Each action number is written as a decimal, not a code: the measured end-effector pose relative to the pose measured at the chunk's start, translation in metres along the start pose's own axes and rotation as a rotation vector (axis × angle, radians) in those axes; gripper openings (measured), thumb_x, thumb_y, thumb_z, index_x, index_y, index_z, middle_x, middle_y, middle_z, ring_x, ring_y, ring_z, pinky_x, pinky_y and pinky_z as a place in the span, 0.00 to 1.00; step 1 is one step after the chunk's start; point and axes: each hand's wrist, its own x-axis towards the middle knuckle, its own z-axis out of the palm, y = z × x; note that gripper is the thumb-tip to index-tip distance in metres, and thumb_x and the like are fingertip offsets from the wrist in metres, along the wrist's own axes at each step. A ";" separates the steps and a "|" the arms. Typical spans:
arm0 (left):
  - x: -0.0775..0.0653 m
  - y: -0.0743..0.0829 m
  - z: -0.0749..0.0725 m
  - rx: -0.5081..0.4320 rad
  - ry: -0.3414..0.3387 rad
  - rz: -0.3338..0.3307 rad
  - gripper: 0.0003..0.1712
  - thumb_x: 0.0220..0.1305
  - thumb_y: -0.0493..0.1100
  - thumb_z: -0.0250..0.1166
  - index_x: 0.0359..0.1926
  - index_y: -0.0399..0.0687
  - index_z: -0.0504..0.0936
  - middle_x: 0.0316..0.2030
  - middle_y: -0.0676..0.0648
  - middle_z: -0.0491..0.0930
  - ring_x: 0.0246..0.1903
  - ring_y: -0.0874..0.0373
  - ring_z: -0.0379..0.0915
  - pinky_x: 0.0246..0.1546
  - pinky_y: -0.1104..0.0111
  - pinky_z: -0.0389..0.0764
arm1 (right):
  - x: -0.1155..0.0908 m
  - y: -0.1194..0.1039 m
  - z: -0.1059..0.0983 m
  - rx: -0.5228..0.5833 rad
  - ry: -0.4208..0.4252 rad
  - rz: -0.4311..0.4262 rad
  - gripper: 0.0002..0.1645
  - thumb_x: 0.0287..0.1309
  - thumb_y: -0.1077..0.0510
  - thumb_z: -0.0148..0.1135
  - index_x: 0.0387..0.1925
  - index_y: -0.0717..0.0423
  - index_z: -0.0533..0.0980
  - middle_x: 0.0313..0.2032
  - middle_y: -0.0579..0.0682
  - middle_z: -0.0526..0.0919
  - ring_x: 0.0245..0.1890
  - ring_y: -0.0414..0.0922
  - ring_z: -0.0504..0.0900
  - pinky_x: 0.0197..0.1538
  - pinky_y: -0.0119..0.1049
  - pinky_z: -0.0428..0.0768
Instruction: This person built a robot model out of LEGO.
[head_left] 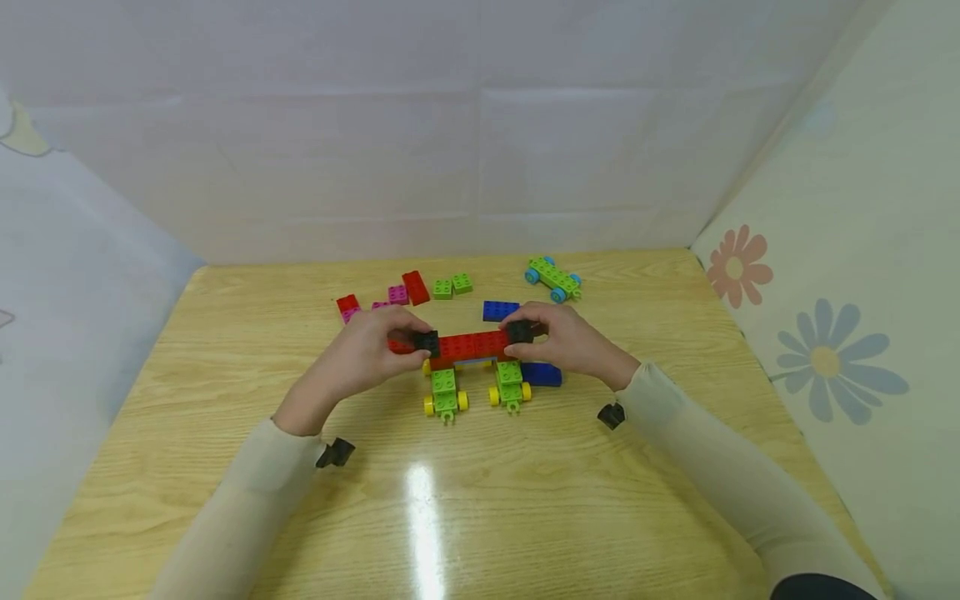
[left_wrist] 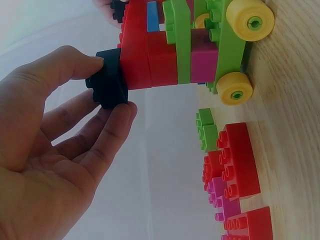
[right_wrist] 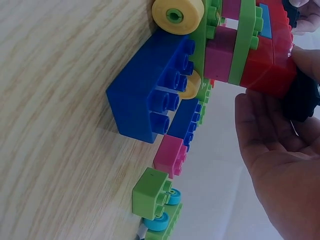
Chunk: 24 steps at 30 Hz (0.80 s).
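Observation:
Between my hands stands a toy brick structure, with a long row of red bricks (head_left: 474, 345) on top. Green wheeled bases (head_left: 444, 383) with yellow wheels (left_wrist: 251, 21) carry it, and magenta bricks (left_wrist: 203, 55) sit in its lower part. My left hand (head_left: 371, 348) pinches a black brick (left_wrist: 111, 79) at the left end of the red row, thumb above and fingertips below. At the right end, my right hand (head_left: 564, 337) holds another black brick (right_wrist: 302, 95) between thumb and fingers, close against the red bricks.
A blue brick (head_left: 543, 375) lies right beside the structure, and another blue brick (head_left: 498, 311) lies behind it. Farther back are green bricks (head_left: 442, 289), a red brick (head_left: 416, 287), a magenta brick (head_left: 397, 294) and a green wheeled base with blue wheels (head_left: 551, 276).

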 end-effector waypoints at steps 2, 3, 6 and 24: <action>0.000 0.002 -0.001 0.000 -0.004 0.001 0.19 0.68 0.38 0.80 0.58 0.41 0.91 0.55 0.41 0.90 0.46 0.52 0.92 0.50 0.54 0.94 | 0.000 -0.001 0.000 0.003 0.001 0.002 0.24 0.74 0.48 0.76 0.66 0.47 0.84 0.61 0.50 0.86 0.60 0.51 0.86 0.70 0.56 0.86; 0.000 0.002 -0.002 -0.001 -0.005 0.002 0.19 0.68 0.38 0.80 0.58 0.41 0.91 0.55 0.41 0.90 0.46 0.51 0.92 0.50 0.55 0.94 | 0.000 -0.001 0.000 0.004 0.001 0.004 0.25 0.73 0.48 0.76 0.66 0.47 0.84 0.61 0.50 0.86 0.60 0.51 0.86 0.70 0.56 0.86; -0.001 0.003 -0.003 -0.004 -0.011 0.004 0.18 0.68 0.38 0.80 0.57 0.40 0.91 0.54 0.41 0.90 0.46 0.51 0.92 0.50 0.55 0.94 | 0.001 -0.001 0.000 0.002 -0.001 0.007 0.24 0.73 0.48 0.76 0.66 0.47 0.84 0.61 0.50 0.86 0.60 0.51 0.86 0.70 0.56 0.86; -0.017 -0.015 0.006 -0.070 0.038 -0.057 0.23 0.72 0.43 0.79 0.63 0.42 0.87 0.57 0.41 0.90 0.55 0.43 0.90 0.59 0.43 0.91 | 0.010 -0.014 0.013 -0.014 -0.023 0.020 0.28 0.72 0.48 0.77 0.68 0.48 0.84 0.63 0.50 0.87 0.60 0.50 0.88 0.69 0.53 0.87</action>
